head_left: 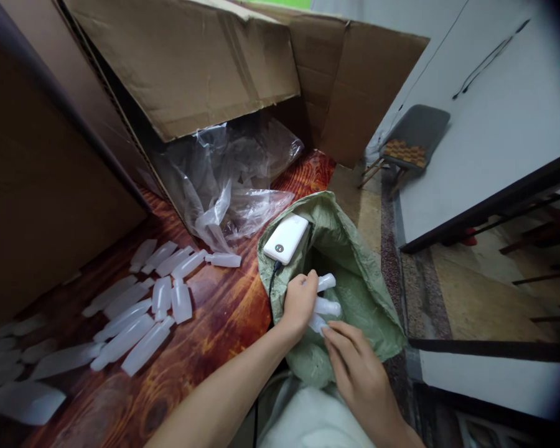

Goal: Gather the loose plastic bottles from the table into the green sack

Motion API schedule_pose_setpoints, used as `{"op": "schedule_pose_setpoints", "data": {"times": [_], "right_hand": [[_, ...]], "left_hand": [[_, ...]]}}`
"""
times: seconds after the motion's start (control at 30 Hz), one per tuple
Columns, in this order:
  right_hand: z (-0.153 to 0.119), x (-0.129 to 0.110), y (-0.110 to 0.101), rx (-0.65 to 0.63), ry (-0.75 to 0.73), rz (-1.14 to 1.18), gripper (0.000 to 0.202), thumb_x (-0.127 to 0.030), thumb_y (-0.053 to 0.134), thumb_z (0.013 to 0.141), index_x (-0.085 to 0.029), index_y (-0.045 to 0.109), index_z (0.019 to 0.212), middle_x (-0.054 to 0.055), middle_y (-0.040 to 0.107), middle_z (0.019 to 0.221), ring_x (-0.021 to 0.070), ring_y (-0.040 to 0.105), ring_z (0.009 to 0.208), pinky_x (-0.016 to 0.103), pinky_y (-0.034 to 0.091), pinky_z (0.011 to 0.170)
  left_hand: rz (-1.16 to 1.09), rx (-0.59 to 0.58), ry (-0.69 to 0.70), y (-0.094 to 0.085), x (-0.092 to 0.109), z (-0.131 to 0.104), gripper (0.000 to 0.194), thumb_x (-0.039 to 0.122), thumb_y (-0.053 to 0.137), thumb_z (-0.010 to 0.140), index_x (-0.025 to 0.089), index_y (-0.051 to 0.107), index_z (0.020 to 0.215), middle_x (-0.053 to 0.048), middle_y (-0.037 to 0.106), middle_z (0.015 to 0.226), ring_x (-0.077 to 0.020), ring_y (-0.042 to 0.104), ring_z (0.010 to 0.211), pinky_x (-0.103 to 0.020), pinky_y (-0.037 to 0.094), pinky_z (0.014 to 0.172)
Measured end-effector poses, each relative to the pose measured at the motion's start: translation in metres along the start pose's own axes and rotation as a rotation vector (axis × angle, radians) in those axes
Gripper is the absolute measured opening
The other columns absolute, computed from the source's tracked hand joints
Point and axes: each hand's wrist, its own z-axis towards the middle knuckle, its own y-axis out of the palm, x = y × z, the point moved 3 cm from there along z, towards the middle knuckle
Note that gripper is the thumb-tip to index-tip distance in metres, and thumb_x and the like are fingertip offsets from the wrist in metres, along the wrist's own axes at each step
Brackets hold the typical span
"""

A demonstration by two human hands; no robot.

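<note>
The bottles (148, 346) on the left are milky, half see-through plastic, smooth with a soft sheen, and the ones over at the sack (373, 317) look like the same stuff. Counter (214, 323) is swirly reddish-brown wood grain, pretty glossy, can't tell if it's real wood or a print. Sack itself is crinkly green plastic, kinda dull. White power bank (287, 239): smooth, slightly shiny plastic. Far side: creased matt cardboard box (233, 56), plus a thin, wrinkly, super shiny clear plastic bag (219, 211).
</note>
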Motion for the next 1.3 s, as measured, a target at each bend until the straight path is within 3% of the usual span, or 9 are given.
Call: {"op": "schedule_pose_setpoints", "data": {"times": [0.4, 0.57, 0.63, 0.8, 0.9, 0.97, 1.1, 1.23, 1.3], "right_hand": [[-0.003, -0.002, 0.002, 0.055, -0.098, -0.029, 0.032, -0.001, 0.048, 0.089, -0.02, 0.058, 0.114, 0.01, 0.06, 0.106, 0.0203, 0.057, 0.105, 0.036, 0.053, 0.089], [0.001, -0.001, -0.001, 0.057, -0.043, -0.034, 0.02, -0.013, 0.053, 0.092, -0.018, 0.058, 0.112, 0.009, 0.063, 0.099, 0.018, 0.061, 0.094, 0.031, 0.052, 0.083], [0.003, 0.002, -0.002, 0.059, 0.04, -0.053, 0.011, -0.024, 0.054, 0.094, -0.017, 0.06, 0.101, 0.006, 0.063, 0.085, 0.0159, 0.062, 0.078, 0.027, 0.05, 0.071], [0.001, 0.008, -0.006, -0.05, 0.232, -0.145, 0.049, -0.041, 0.036, 0.101, -0.021, 0.049, 0.057, -0.001, 0.05, 0.05, 0.0127, 0.05, 0.044, 0.026, 0.032, 0.045], [-0.008, 0.008, -0.01, -0.013, 0.229, -0.119, 0.038, -0.044, 0.039, 0.099, -0.019, 0.065, 0.087, 0.001, 0.061, 0.062, 0.0144, 0.059, 0.053, 0.024, 0.04, 0.05], [-0.016, 0.007, -0.01, -0.049, 0.162, -0.091, 0.037, -0.044, 0.044, 0.097, -0.017, 0.061, 0.115, 0.003, 0.065, 0.073, 0.0157, 0.064, 0.062, 0.024, 0.046, 0.056], [-0.029, 0.006, -0.01, -0.16, 0.149, -0.153, 0.035, -0.039, 0.04, 0.099, -0.021, 0.067, 0.087, 0.0, 0.061, 0.06, 0.0152, 0.061, 0.053, 0.025, 0.044, 0.05], [-0.028, 0.0, -0.016, -0.073, 0.031, -0.11, 0.036, -0.038, 0.045, 0.097, -0.015, 0.058, 0.121, 0.003, 0.065, 0.074, 0.0154, 0.064, 0.063, 0.025, 0.049, 0.059], [-0.027, 0.0, -0.015, -0.081, -0.01, -0.131, 0.03, -0.037, 0.046, 0.097, -0.017, 0.062, 0.111, 0.001, 0.062, 0.066, 0.0147, 0.06, 0.058, 0.025, 0.046, 0.055]], "left_hand": [[0.14, 0.005, 0.064, 0.002, 0.0, 0.002, 0.039, 0.048, 0.046, 0.086, 0.019, 0.045, 0.061, 0.001, 0.045, 0.059, -0.013, 0.043, 0.059, -0.027, 0.031, 0.059], [0.187, 0.01, 0.088, 0.001, 0.0, 0.002, 0.039, 0.047, 0.045, 0.087, 0.019, 0.044, 0.06, 0.001, 0.046, 0.059, -0.0138, 0.044, 0.059, -0.027, 0.03, 0.058], [0.211, 0.015, 0.098, 0.001, 0.0, 0.001, 0.039, 0.048, 0.045, 0.087, 0.019, 0.045, 0.059, 0.0, 0.048, 0.059, -0.0144, 0.045, 0.06, -0.027, 0.03, 0.059], [0.278, 0.026, 0.116, -0.001, 0.003, -0.001, 0.041, 0.048, 0.046, 0.087, 0.019, 0.048, 0.059, -0.001, 0.055, 0.062, -0.0153, 0.048, 0.062, -0.027, 0.029, 0.059], [0.322, 0.018, 0.117, -0.002, 0.007, -0.003, 0.041, 0.048, 0.046, 0.088, 0.019, 0.05, 0.059, -0.002, 0.056, 0.062, -0.0158, 0.049, 0.062, -0.027, 0.029, 0.059], [0.351, 0.014, 0.123, -0.002, 0.009, -0.006, 0.041, 0.049, 0.046, 0.087, 0.02, 0.051, 0.059, -0.001, 0.056, 0.061, -0.016, 0.048, 0.062, -0.027, 0.028, 0.059], [0.384, 0.011, 0.149, -0.002, 0.014, -0.009, 0.041, 0.049, 0.046, 0.087, 0.02, 0.051, 0.058, 0.0, 0.053, 0.06, -0.0155, 0.046, 0.063, -0.027, 0.027, 0.06], [0.377, -0.002, 0.157, -0.001, 0.016, -0.01, 0.04, 0.045, 0.047, 0.086, 0.02, 0.048, 0.055, 0.001, 0.05, 0.056, -0.0148, 0.044, 0.06, -0.027, 0.026, 0.059], [0.353, -0.005, 0.156, -0.001, 0.016, -0.01, 0.04, 0.045, 0.048, 0.086, 0.02, 0.048, 0.055, 0.001, 0.05, 0.056, -0.0149, 0.044, 0.06, -0.027, 0.026, 0.059]]}}
